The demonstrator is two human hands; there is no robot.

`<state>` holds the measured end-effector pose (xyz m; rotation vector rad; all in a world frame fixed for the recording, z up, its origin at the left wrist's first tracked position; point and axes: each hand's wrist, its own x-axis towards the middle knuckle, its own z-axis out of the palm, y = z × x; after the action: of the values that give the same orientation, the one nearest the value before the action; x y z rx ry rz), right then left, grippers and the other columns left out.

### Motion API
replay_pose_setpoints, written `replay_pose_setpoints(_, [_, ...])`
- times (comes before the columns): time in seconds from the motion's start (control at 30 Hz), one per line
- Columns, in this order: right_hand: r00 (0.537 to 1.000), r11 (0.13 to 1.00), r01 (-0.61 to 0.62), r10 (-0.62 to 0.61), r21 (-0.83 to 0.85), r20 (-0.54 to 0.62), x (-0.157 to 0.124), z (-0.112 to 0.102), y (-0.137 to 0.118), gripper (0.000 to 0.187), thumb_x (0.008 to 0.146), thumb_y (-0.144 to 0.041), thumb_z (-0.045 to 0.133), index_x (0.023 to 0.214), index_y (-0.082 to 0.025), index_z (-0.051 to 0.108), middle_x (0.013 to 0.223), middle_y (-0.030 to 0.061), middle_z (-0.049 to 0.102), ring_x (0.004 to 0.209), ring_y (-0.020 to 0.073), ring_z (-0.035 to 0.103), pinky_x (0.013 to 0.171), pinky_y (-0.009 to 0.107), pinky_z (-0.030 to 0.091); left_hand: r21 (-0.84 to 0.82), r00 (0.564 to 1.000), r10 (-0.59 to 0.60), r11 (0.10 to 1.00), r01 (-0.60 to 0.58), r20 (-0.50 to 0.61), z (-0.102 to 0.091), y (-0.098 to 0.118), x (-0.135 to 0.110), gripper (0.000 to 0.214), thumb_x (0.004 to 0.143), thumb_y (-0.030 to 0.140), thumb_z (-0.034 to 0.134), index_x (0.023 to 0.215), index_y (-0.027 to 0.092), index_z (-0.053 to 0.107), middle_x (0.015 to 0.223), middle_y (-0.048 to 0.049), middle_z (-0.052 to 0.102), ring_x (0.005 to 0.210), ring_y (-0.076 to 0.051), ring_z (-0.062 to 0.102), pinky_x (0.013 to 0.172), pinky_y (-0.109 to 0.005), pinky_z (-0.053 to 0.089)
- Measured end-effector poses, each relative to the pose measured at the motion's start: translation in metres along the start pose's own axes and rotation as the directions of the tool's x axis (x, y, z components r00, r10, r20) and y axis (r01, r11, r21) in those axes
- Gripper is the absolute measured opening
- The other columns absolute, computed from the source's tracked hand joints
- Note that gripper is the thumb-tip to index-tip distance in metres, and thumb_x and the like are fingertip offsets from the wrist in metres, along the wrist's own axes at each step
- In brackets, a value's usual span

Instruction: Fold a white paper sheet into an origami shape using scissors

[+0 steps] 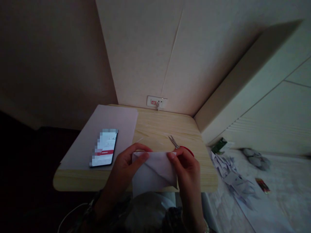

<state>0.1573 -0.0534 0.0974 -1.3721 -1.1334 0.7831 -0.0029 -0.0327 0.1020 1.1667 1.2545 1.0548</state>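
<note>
A folded sheet of white paper (155, 174) is held up at the table's front edge, with a slanting fold line across it. My left hand (130, 163) pinches its upper left part, thumb in front and fingers behind. At the upper right corner my right hand (187, 166) grips the paper the same way. Scissors (174, 141) with red handles lie on the table just beyond my right hand, which partly hides the handles. To the left, a phone (104, 149) with a lit screen rests on a stack of white paper (121, 118).
The wooden table (165, 124) meets a wall with a socket (157, 102). On the right, a bed-like surface (286, 178) bears a heap of cut paper (233, 178), a green box (219, 145), a grey soft item (255, 158) and a small red packet (262, 185). A white cable (70, 213) hangs lower left.
</note>
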Motion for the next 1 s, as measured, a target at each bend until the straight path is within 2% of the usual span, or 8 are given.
replay_pose_setpoints(0.07, [1.000, 1.000, -0.010, 0.010, 0.028, -0.002, 0.000, 0.000, -0.001, 0.023, 0.075, -0.030, 0.065, 0.058, -0.019, 0.056, 0.055, -0.0044, 0.052, 0.055, 0.0122, 0.049, 0.050, 0.022, 0.034, 0.010, 1.000, 0.015, 1.000, -0.015, 0.024, -0.002, -0.002, 0.002, 0.016, 0.073, 0.035, 0.066, 0.075, 0.020, 0.071, 0.070, 0.0005, 0.070, 0.058, -0.016, 0.057, 0.049, -0.022, 0.037])
replay_pose_setpoints(0.23, [0.999, 0.998, -0.029, 0.030, 0.052, -0.017, 0.001, -0.002, 0.002, 0.022, 0.074, -0.030, 0.067, 0.059, -0.019, 0.056, 0.057, -0.0038, 0.054, 0.057, 0.0128, 0.050, 0.051, 0.023, 0.035, -0.078, 0.997, 0.012, 0.997, -0.007, 0.071, -0.005, -0.008, 0.003, 0.023, 0.081, 0.037, 0.059, 0.080, 0.021, 0.075, 0.080, -0.0027, 0.074, 0.069, -0.019, 0.061, 0.055, -0.024, 0.040])
replay_pose_setpoints(0.43, [1.000, 0.999, 0.025, -0.025, 0.041, -0.018, -0.002, -0.002, 0.004, 0.020, 0.078, -0.029, 0.066, 0.061, -0.020, 0.058, 0.060, -0.0040, 0.055, 0.061, 0.0133, 0.050, 0.055, 0.024, 0.035, -0.259, 0.994, -0.067, 0.962, 0.088, 0.088, -0.004, -0.007, 0.000, 0.030, 0.086, 0.040, 0.054, 0.085, 0.019, 0.075, 0.083, -0.0035, 0.073, 0.072, -0.018, 0.062, 0.060, -0.023, 0.043])
replay_pose_setpoints(0.6, [0.998, 0.998, 0.061, -0.060, 0.027, -0.032, -0.005, 0.002, 0.004, 0.019, 0.078, -0.026, 0.066, 0.062, -0.020, 0.059, 0.062, -0.0043, 0.056, 0.062, 0.0134, 0.050, 0.057, 0.024, 0.035, -0.160, 0.998, -0.040, 0.987, 0.032, -0.045, -0.003, -0.008, 0.000, 0.025, 0.083, 0.034, 0.056, 0.068, 0.018, 0.070, 0.059, 0.0024, 0.061, 0.058, -0.014, 0.053, 0.053, -0.022, 0.039])
replay_pose_setpoints(0.7, [0.997, 0.998, 0.056, -0.054, 0.024, -0.051, -0.004, 0.003, 0.004, 0.019, 0.078, -0.027, 0.066, 0.062, -0.020, 0.059, 0.061, -0.0041, 0.055, 0.061, 0.0136, 0.050, 0.056, 0.025, 0.035, -0.179, 0.992, -0.046, 0.984, 0.025, -0.114, -0.001, -0.010, 0.001, 0.024, 0.079, 0.036, 0.058, 0.066, 0.018, 0.068, 0.060, 0.0019, 0.061, 0.059, -0.016, 0.054, 0.052, -0.023, 0.040])
replay_pose_setpoints(0.87, [0.993, 0.999, 0.030, -0.026, 0.026, -0.119, -0.003, 0.004, 0.004, 0.021, 0.077, -0.031, 0.067, 0.062, -0.019, 0.058, 0.060, -0.0038, 0.055, 0.059, 0.0136, 0.050, 0.053, 0.025, 0.036, -0.141, 0.998, -0.040, 0.989, 0.034, -0.038, 0.001, -0.010, 0.003, 0.024, 0.070, 0.039, 0.067, 0.058, 0.018, 0.062, 0.053, 0.0040, 0.056, 0.053, -0.013, 0.048, 0.050, -0.023, 0.037])
replay_pose_setpoints(1.0, [0.998, 0.999, 0.018, -0.016, 0.038, -0.066, -0.002, 0.005, 0.004, 0.020, 0.076, -0.030, 0.067, 0.061, -0.019, 0.059, 0.059, -0.0038, 0.056, 0.058, 0.0136, 0.051, 0.052, 0.024, 0.036, -0.077, 0.994, -0.027, 0.997, 0.019, -0.107, 0.000, -0.004, 0.001, 0.024, 0.072, 0.037, 0.064, 0.057, 0.018, 0.061, 0.053, 0.0054, 0.054, 0.051, -0.012, 0.045, 0.049, -0.022, 0.035])
